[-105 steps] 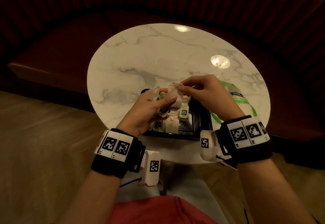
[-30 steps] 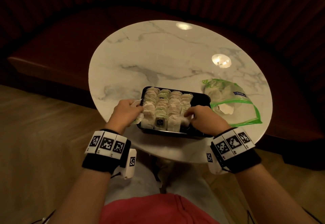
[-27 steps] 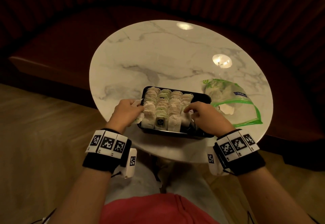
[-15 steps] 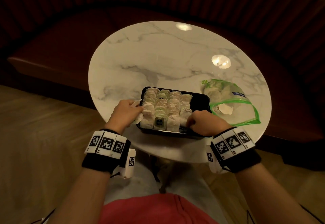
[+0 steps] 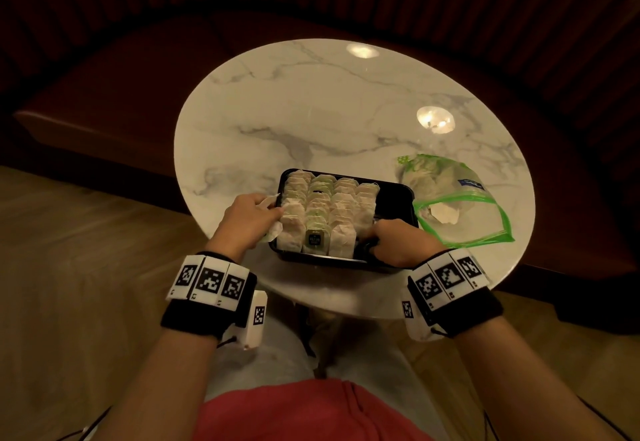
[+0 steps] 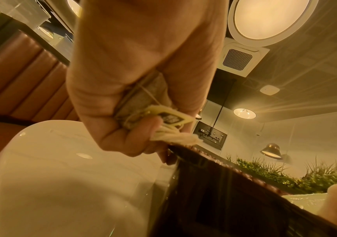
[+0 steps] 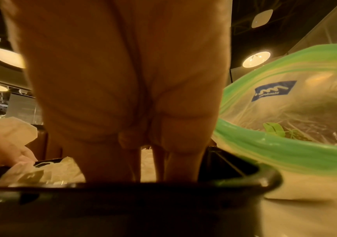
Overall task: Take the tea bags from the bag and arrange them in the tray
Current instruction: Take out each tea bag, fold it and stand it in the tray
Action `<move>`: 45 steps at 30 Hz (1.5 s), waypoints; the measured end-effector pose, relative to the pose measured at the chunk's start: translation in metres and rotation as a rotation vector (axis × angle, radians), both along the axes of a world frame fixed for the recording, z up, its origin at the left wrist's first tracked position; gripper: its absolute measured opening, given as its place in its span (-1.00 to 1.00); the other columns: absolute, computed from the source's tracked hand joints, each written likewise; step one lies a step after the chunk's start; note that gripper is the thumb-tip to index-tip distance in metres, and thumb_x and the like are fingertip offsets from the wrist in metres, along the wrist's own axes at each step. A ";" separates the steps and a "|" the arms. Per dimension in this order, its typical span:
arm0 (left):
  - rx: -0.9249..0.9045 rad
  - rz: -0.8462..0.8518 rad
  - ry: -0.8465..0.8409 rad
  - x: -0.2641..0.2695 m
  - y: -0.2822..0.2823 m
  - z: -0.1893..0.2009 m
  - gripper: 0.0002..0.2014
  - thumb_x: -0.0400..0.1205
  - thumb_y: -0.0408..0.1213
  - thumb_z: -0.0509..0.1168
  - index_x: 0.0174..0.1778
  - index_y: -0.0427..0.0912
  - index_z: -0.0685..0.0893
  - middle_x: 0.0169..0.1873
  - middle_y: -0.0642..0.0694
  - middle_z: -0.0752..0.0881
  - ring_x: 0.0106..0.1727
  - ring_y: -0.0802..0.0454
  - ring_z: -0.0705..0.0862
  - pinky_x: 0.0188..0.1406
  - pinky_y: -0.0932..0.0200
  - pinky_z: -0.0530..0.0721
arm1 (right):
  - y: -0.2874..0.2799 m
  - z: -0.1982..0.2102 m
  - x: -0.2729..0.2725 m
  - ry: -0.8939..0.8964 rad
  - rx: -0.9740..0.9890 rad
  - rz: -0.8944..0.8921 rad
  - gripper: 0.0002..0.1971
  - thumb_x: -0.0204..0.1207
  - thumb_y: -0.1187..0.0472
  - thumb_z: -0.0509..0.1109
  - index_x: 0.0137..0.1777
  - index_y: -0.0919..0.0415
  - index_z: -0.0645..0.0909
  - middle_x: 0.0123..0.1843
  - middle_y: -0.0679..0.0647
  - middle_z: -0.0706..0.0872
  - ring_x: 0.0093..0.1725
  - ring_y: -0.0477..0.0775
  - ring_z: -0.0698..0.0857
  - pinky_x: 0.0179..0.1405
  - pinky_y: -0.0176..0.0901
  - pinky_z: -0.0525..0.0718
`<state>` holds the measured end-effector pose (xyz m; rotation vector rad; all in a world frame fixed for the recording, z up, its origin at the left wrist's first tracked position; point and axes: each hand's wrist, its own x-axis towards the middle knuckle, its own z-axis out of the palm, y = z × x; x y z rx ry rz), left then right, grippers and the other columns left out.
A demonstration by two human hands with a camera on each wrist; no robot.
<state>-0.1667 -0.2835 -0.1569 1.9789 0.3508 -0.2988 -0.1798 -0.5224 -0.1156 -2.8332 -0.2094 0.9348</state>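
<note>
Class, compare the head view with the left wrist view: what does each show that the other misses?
Head view only: rows of tea bags filling the black tray, and the green-rimmed bag to its right. Left wrist view only: the tea bag gripped inside the left hand, with its tag and string. Both: that hand at the tray's left edge on the marble table.

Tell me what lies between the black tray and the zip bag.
In the head view, only a narrow strip of bare marble table separates the black tray from the green-edged zip bag.
</note>
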 end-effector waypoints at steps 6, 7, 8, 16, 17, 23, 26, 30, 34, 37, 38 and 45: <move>0.001 -0.001 -0.004 -0.001 0.001 0.007 -0.83 0.61 -0.13 0.41 0.01 -0.13 0.73 -0.18 -0.14 0.69 -0.17 -0.10 0.61 -0.38 0.18 0.52 | 0.003 0.003 0.001 -0.013 0.018 0.007 -0.57 0.64 0.34 0.22 0.48 0.05 0.56 0.44 0.11 0.60 0.44 0.15 0.53 0.30 -0.14 0.48; -0.005 0.006 -0.008 -0.001 0.002 0.010 -0.79 0.61 -0.10 0.41 0.02 -0.15 0.72 -0.17 -0.15 0.69 -0.16 -0.10 0.61 -0.36 0.17 0.53 | 0.002 0.005 0.000 -0.017 0.031 0.003 -0.58 0.64 0.32 0.23 0.47 0.06 0.56 0.43 0.10 0.60 0.42 0.14 0.54 0.28 -0.15 0.48; -0.018 0.015 -0.013 -0.001 0.004 0.014 -0.75 0.61 -0.05 0.41 0.02 -0.17 0.71 -0.18 -0.15 0.68 -0.17 -0.09 0.59 -0.35 0.17 0.52 | 0.001 0.008 -0.001 -0.026 0.046 -0.006 -0.60 0.64 0.32 0.24 0.44 0.07 0.58 0.41 0.11 0.62 0.39 0.14 0.56 0.26 -0.15 0.50; -0.470 0.113 0.045 -0.008 -0.012 0.075 -0.67 0.66 0.13 0.28 0.02 -0.07 0.71 -0.19 0.03 0.67 -0.26 0.10 0.64 -0.37 0.24 0.64 | 0.012 0.046 -0.010 -0.373 0.569 -0.164 -0.82 0.66 0.19 0.31 0.14 0.09 0.72 -0.06 -0.09 0.75 -0.17 -0.16 0.69 -0.21 -0.45 0.57; -0.537 0.112 0.065 -0.009 -0.017 0.079 -0.67 0.65 0.13 0.28 -0.03 -0.07 0.72 -0.23 0.01 0.71 -0.29 0.10 0.66 -0.37 0.24 0.66 | 0.019 0.051 -0.012 -0.416 0.661 -0.197 -0.84 0.66 0.16 0.33 0.11 0.09 0.73 -0.10 -0.09 0.76 -0.21 -0.12 0.72 -0.24 -0.45 0.59; -0.775 0.113 0.081 -0.016 -0.037 0.085 -0.73 0.69 0.03 0.27 -0.03 -0.09 0.72 -0.34 0.00 0.77 -0.36 0.17 0.75 -0.42 0.24 0.70 | 0.045 0.061 -0.023 -0.457 0.839 -0.276 -0.69 0.62 -0.11 0.31 -0.01 0.08 0.77 -0.24 -0.07 0.77 -0.23 -0.11 0.72 -0.09 -0.03 0.72; -0.849 0.073 0.097 -0.018 -0.042 0.086 -0.78 0.70 -0.05 0.27 -0.07 -0.11 0.71 -0.31 -0.03 0.80 -0.33 0.15 0.79 -0.42 0.24 0.71 | 0.044 0.057 -0.022 -0.462 0.838 -0.281 -0.77 0.63 -0.01 0.37 -0.02 0.09 0.78 -0.22 -0.07 0.79 -0.22 -0.16 0.71 -0.05 0.02 0.74; -0.854 0.054 0.101 -0.020 -0.044 0.087 -0.89 0.64 -0.14 0.35 -0.04 -0.07 0.73 -0.18 -0.09 0.81 -0.19 0.05 0.83 -0.42 0.24 0.71 | 0.035 0.056 -0.017 -0.501 0.874 -0.328 -0.83 0.65 0.14 0.36 -0.08 0.12 0.77 -0.25 -0.05 0.79 -0.27 -0.17 0.69 -0.23 -0.21 0.66; -0.816 0.054 0.108 -0.021 -0.043 0.086 -0.87 0.61 -0.25 0.36 0.03 -0.02 0.76 -0.07 -0.10 0.81 -0.15 0.04 0.82 -0.52 0.30 0.64 | 0.025 0.058 -0.014 -0.545 0.884 -0.362 -0.84 0.65 0.15 0.36 -0.10 0.10 0.75 -0.27 -0.08 0.78 -0.28 -0.22 0.70 -0.22 -0.33 0.65; -0.785 0.001 0.085 -0.021 -0.043 0.088 -0.81 0.61 -0.35 0.32 0.03 -0.01 0.76 -0.08 -0.05 0.81 -0.17 0.12 0.80 -0.52 0.32 0.63 | 0.021 0.061 -0.013 -0.566 0.888 -0.380 -0.85 0.64 0.15 0.36 -0.12 0.07 0.73 -0.27 -0.11 0.77 -0.32 -0.25 0.67 -0.25 -0.39 0.61; -0.762 -0.026 0.069 -0.022 -0.043 0.088 -0.78 0.60 -0.39 0.31 0.05 -0.01 0.75 -0.11 -0.02 0.81 -0.22 0.17 0.80 -0.51 0.33 0.63 | 0.020 0.062 -0.013 -0.578 0.887 -0.384 -0.85 0.64 0.15 0.37 -0.12 0.06 0.73 -0.25 -0.10 0.78 -0.33 -0.23 0.67 -0.27 -0.40 0.60; -0.627 -0.153 0.004 -0.024 -0.044 0.083 -0.69 0.59 -0.49 0.28 0.07 0.02 0.70 -0.05 -0.01 0.84 -0.01 0.05 0.81 -0.39 0.28 0.60 | 0.010 0.069 -0.011 -0.654 0.870 -0.370 -0.82 0.65 0.08 0.36 0.10 0.10 0.76 -0.17 -0.14 0.80 -0.29 -0.24 0.69 -0.23 -0.34 0.62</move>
